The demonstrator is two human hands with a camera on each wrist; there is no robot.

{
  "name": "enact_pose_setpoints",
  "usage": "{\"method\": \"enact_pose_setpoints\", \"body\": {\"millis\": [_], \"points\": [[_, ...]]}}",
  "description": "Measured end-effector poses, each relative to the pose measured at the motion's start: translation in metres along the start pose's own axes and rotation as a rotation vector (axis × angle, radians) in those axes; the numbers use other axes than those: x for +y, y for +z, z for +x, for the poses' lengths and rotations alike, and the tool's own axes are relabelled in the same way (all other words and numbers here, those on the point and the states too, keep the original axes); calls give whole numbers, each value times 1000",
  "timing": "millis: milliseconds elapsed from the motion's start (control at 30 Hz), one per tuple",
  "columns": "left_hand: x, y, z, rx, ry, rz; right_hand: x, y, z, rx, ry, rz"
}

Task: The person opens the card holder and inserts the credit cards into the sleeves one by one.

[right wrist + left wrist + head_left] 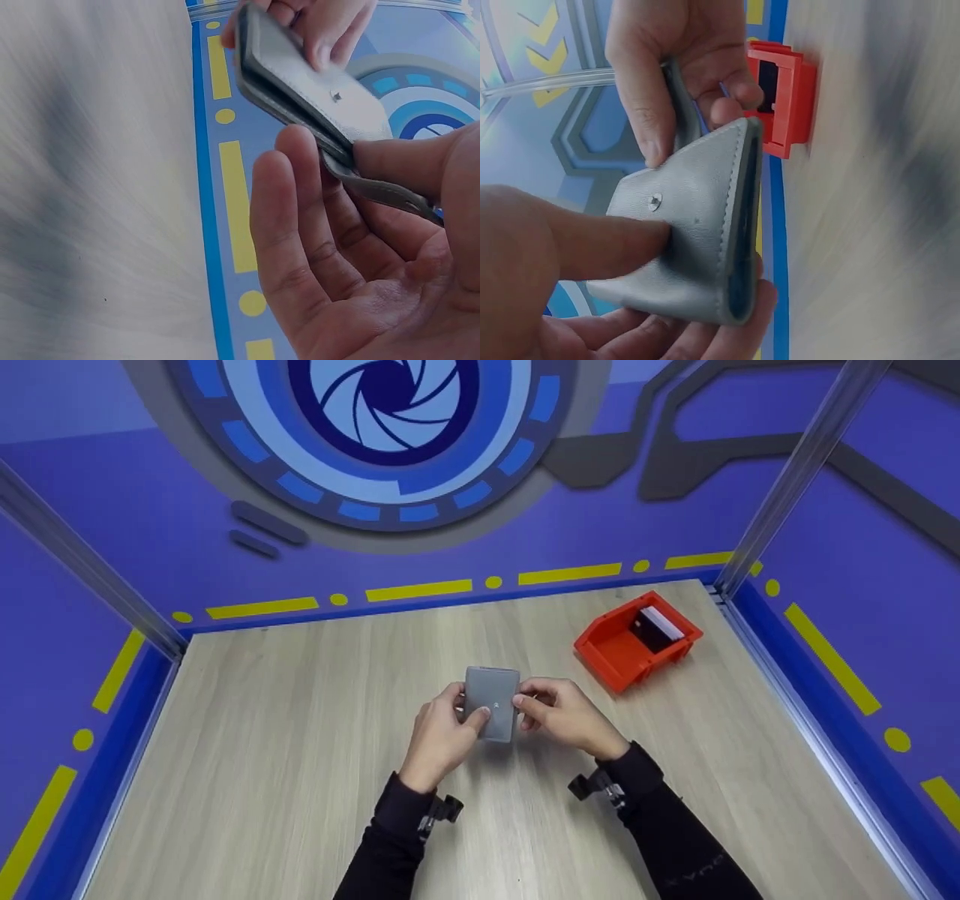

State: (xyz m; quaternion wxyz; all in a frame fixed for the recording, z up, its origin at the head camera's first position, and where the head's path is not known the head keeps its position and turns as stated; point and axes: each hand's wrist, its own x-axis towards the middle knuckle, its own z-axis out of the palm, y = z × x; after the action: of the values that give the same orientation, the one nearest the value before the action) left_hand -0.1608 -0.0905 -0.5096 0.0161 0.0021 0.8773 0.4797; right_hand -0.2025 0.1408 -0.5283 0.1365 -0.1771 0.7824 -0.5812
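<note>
A grey leather card wallet (491, 686) with stitched edges is held up above the table between both hands. My left hand (441, 736) grips its left side, thumb across the front and fingers behind. A small metal snap stud (655, 202) shows on the front face, and the strap (386, 193) sticks out unfastened on the right side. At that side my right hand (574, 718) pinches the wallet's edge by the strap with its thumb, the other fingers half bent behind. The wallet's inside is mostly hidden.
An orange-red open bin (611, 652) stands at the back right of the wooden table (300, 750), with a black and white flat item (660, 628) inside. Blue-purple printed panels (420, 562) enclose the back and sides. Both wrists wear cameras.
</note>
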Motion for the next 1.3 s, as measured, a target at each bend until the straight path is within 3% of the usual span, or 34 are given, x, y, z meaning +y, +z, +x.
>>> {"method": "enact_pose_setpoints", "body": {"millis": [167,500,933,1133,1300], "points": [[-3,3,0,19,9,73,1,1,0,-2,-6,-13],[-11,5,3,-11,9,157,11,3,4,-19,38,-53],[-10,25,-1,124,32,280,19,9,6,-23,68,-106],[-10,29,-4,76,98,270,18,10,6,-36,47,-109],[-10,25,-4,47,116,249,17,9,5,-37,54,-115]]}}
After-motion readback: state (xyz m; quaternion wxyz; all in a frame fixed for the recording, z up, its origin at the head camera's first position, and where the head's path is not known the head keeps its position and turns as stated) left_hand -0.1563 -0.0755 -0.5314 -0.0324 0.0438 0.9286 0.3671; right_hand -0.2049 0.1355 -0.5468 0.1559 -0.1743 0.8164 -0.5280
